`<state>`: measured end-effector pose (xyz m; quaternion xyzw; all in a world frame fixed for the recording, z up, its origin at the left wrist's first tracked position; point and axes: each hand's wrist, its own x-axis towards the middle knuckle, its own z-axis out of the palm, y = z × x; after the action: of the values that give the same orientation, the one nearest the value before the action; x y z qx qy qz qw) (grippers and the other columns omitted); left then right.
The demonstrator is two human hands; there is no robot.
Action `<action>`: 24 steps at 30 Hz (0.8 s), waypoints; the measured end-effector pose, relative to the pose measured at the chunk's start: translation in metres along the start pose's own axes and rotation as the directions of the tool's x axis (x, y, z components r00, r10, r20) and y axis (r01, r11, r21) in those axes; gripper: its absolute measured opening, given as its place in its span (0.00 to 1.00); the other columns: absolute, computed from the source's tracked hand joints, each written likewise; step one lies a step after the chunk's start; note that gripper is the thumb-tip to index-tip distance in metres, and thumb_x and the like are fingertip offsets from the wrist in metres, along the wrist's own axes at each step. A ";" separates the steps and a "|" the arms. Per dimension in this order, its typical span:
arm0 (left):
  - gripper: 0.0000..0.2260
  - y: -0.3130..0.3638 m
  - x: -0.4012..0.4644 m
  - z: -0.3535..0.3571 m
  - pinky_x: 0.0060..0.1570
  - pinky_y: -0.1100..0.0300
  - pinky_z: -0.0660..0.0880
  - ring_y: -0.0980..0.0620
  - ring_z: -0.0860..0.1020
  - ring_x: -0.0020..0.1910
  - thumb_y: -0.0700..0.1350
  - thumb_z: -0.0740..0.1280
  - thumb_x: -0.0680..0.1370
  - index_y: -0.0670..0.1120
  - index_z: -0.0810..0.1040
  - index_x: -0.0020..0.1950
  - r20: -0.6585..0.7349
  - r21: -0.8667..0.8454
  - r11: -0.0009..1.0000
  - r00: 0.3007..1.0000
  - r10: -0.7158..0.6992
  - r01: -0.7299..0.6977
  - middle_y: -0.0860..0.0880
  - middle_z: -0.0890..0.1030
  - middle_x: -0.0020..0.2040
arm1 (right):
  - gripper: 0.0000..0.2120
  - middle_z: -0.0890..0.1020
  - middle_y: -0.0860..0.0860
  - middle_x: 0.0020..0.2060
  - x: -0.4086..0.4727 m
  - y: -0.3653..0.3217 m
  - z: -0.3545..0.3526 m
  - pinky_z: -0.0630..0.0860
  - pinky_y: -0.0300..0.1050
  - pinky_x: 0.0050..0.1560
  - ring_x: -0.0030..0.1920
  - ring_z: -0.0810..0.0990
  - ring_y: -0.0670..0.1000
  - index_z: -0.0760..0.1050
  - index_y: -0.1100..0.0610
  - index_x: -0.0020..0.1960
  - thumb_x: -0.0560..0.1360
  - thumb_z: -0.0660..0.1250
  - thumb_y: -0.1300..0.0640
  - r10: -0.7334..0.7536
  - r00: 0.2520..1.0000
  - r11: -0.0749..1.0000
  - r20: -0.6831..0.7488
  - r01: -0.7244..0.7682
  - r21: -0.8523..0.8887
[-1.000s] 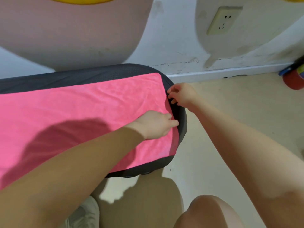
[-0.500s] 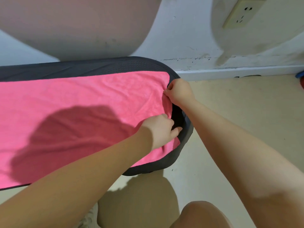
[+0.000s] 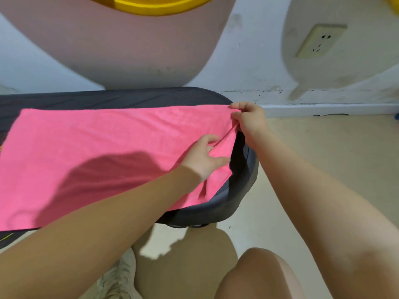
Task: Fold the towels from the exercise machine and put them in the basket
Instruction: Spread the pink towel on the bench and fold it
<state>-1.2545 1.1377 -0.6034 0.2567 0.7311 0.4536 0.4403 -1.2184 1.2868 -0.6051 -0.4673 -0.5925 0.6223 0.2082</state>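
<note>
The pink towel (image 3: 97,152) lies spread flat along the dark exercise machine (image 3: 241,190), filling the left and centre of the frame, laid out so its short right end can be picked up for a first fold. At centre right the left hand (image 3: 203,160) has thumb and fingers curled onto the nearer part of that end, while the right hand (image 3: 250,121) pinches the far corner. Half a second ago that edge lay down on the pad; now it's lifted, with a ridge between the hands.
</note>
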 end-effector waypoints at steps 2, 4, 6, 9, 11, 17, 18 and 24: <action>0.20 0.010 -0.008 -0.002 0.53 0.62 0.75 0.54 0.77 0.51 0.33 0.68 0.73 0.42 0.70 0.64 0.121 -0.122 0.993 0.993 0.008 0.007 0.46 0.77 0.57 | 0.12 0.75 0.50 0.34 -0.002 -0.013 0.000 0.69 0.30 0.27 0.31 0.71 0.45 0.74 0.57 0.42 0.74 0.59 0.72 -0.022 0.999 1.000 -0.038 0.022 0.010; 0.13 0.019 -0.015 -0.007 0.38 0.73 0.74 0.61 0.77 0.36 0.30 0.62 0.76 0.44 0.74 0.56 0.171 -0.153 0.988 0.984 0.043 -0.016 0.48 0.79 0.45 | 0.09 0.75 0.49 0.34 -0.005 -0.032 0.004 0.70 0.31 0.31 0.33 0.73 0.44 0.75 0.58 0.47 0.74 0.61 0.70 -0.073 0.997 0.997 -0.034 0.073 0.006; 0.14 0.024 -0.021 -0.019 0.25 0.74 0.67 0.58 0.73 0.30 0.29 0.56 0.76 0.46 0.74 0.46 0.097 -0.090 0.996 0.995 0.038 -0.029 0.51 0.73 0.37 | 0.10 0.76 0.48 0.34 -0.011 -0.048 0.016 0.69 0.28 0.29 0.30 0.74 0.40 0.75 0.58 0.50 0.75 0.62 0.69 -0.113 0.993 0.994 0.044 0.113 0.004; 0.16 0.015 -0.029 -0.051 0.30 0.65 0.69 0.54 0.73 0.27 0.30 0.54 0.75 0.48 0.75 0.40 -0.021 -0.032 0.999 1.000 -0.022 0.022 0.45 0.73 0.35 | 0.10 0.76 0.48 0.35 -0.023 -0.059 0.050 0.68 0.27 0.27 0.30 0.74 0.40 0.76 0.58 0.52 0.75 0.62 0.69 -0.137 0.970 0.983 0.201 0.157 -0.090; 0.15 0.004 -0.037 -0.077 0.38 0.57 0.71 0.48 0.74 0.33 0.31 0.56 0.74 0.47 0.76 0.39 -0.102 -0.004 0.998 0.993 -0.063 0.063 0.42 0.75 0.37 | 0.13 0.78 0.50 0.37 -0.029 -0.058 0.078 0.71 0.30 0.30 0.32 0.73 0.44 0.78 0.60 0.54 0.74 0.61 0.70 -0.159 0.950 0.957 0.267 0.215 -0.195; 0.13 -0.035 -0.067 -0.159 0.38 0.57 0.61 0.49 0.64 0.35 0.50 0.59 0.70 0.43 0.70 0.30 -0.476 -0.027 0.995 0.874 -0.094 0.092 0.44 0.66 0.30 | 0.17 0.81 0.53 0.48 -0.049 -0.055 0.189 0.75 0.49 0.55 0.32 0.77 0.37 0.79 0.62 0.57 0.70 0.61 0.71 -0.244 0.855 0.806 0.458 0.441 -0.395; 0.15 -0.042 -0.074 -0.172 0.36 0.57 0.58 0.49 0.62 0.33 0.51 0.61 0.70 0.44 0.66 0.28 -0.512 -0.022 0.997 0.856 -0.071 0.069 0.45 0.63 0.29 | 0.16 0.82 0.57 0.50 -0.055 -0.053 0.209 0.74 0.50 0.56 0.36 0.80 0.37 0.78 0.63 0.56 0.71 0.61 0.70 -0.265 0.839 0.774 0.476 0.479 -0.413; 0.12 -0.097 -0.097 -0.237 0.32 0.58 0.59 0.49 0.61 0.33 0.43 0.63 0.76 0.44 0.67 0.33 -0.644 0.024 0.988 0.758 -0.103 0.155 0.43 0.63 0.31 | 0.04 0.78 0.56 0.31 -0.087 -0.030 0.299 0.67 0.42 0.36 0.35 0.74 0.54 0.76 0.69 0.39 0.69 0.62 0.71 -0.289 0.736 0.625 0.613 0.630 -0.461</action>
<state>-1.4133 0.9147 -0.6019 0.0520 0.8698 0.4546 0.1846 -1.4336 1.0597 -0.5896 -0.1641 -0.9021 0.3973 0.0379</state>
